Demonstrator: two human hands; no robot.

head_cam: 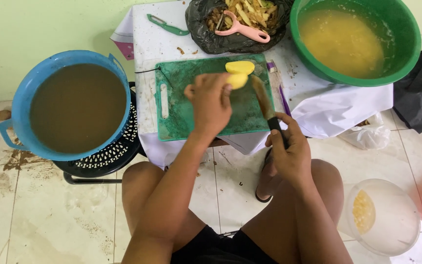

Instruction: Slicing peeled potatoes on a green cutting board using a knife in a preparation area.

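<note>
- Left hand (210, 102) over the green cutting board (181, 112); fingers (226, 90) closed on a peeled potato half (237, 81), pinning it to the board.
- Second potato half (240, 67) just beyond, touching the first.
- Right hand (289, 151) off the near board edge, fingers wrapped round the dark handle of a knife (263, 100); blade lies angled over the board's right side, tip near the potato.
- Board rests on a white-covered tabletop (313, 98).
- Behind: black bag of peelings (206, 29) with a pink peeler (245, 30) on top; green peeler (167, 25) beside it.
- Right: green basin (406, 49) of yellowish water. Left: blue tub (20, 102) of brown water on a black stool (108, 159).
- Floor, lower right: clear bowl (391, 220).
</note>
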